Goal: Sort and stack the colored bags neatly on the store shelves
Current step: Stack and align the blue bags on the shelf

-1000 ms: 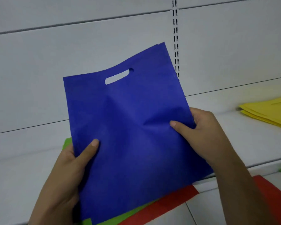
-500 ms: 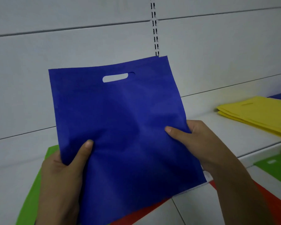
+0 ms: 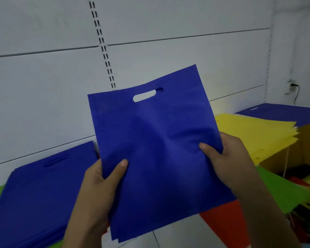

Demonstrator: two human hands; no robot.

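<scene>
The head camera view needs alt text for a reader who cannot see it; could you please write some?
Two hands, left hand and right hand, hold up a blue bag with a cut-out handle before white shelving. A blue stack lies at left, a yellow stack at right.

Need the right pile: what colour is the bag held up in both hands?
Blue: the bag, seen in the head view, matches the blue stack at lower left.

Left hand (image 3: 98,183) raised, thumb forward (fingers hidden behind), right hand (image 3: 225,154) pinching alongside, forearms angled inward
</scene>
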